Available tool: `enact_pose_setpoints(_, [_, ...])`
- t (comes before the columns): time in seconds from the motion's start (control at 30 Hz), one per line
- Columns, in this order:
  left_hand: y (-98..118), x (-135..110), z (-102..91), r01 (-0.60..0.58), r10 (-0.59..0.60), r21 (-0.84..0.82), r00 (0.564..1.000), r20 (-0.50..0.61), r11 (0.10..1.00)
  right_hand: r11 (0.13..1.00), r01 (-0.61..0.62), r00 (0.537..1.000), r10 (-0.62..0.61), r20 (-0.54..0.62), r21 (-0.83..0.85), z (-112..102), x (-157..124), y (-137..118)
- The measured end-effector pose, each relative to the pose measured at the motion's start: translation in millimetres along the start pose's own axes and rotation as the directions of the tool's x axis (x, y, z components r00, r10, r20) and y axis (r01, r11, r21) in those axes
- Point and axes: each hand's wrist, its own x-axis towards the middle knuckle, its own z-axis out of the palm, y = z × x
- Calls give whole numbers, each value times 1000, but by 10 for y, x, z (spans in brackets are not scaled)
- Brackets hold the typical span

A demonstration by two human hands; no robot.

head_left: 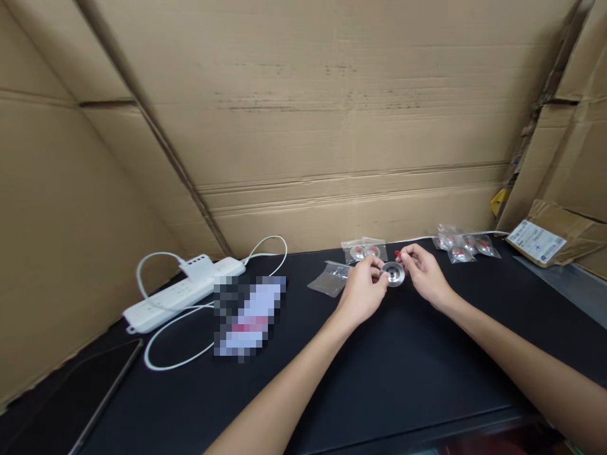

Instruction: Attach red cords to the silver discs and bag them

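Observation:
My left hand (363, 287) is closed on the edge of a finger cymbal (393, 274), a small round silvery metal disc with a hollow centre. Close by on its right, my right hand (424, 275) pinches a small red cord loop (398, 254) between thumb and fingers. Whether the loop is attached to the cymbal cannot be made out. An opened clear plastic bag (329, 279) lies just left of my left hand. Behind the hands is another clear bag (364, 250) holding two similar discs with red loops.
Several bagged discs (462, 245) lie at the back right, near a cardboard package (554, 234) with a white label. On the left are a white power strip (183, 296) with cables, a blurred-out item (251, 316) and a dark tablet-like device (80, 398). Cardboard walls (332, 126) enclose the black table (379, 373).

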Motion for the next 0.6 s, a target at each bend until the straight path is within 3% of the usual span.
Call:
enact_pose_setpoints(0.17, [-26, 63, -39, 149, -161, -163, 985, -66, 975, 993, 84, 991, -92, -93, -82, -51, -4, -69])
enact_pose_setpoints(0.43, [-17, 75, -36, 170, -184, -331, 983, -14, 928, 908, 270, 962, -265, 59, -319, -9, -115, -216])
enact_pose_setpoints(0.6, [24, 62, -22, 202, -206, -405, 978, 34, 892, 863, 317, 948, -306, 92, -393, -16, -110, -204])
